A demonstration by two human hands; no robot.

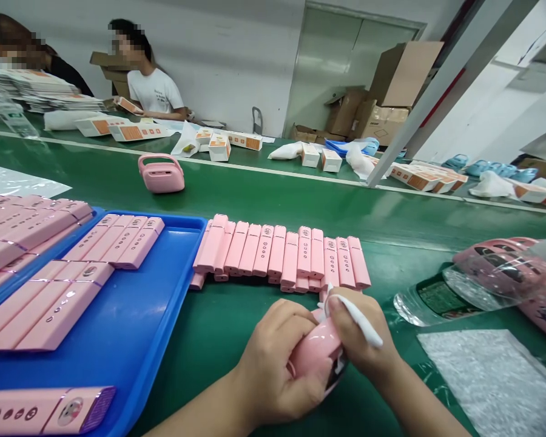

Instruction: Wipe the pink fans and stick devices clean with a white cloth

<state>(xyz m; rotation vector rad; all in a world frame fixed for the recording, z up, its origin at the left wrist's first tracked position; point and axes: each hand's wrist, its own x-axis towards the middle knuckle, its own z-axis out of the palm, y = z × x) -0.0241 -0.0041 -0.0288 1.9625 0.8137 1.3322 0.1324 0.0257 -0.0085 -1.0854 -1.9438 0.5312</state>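
Lighting: bright, even, overhead.
I note glare on the plastic bags (441, 298) at right; edges bend and blur.

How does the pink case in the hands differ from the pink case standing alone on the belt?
The held case, gripped by the left hand and right hand, is largely hidden; the belt case stands free in full view. A white strip lies against the held case; the belt case has none. The belt case shows a handle; the held case shows none. Both are pink.
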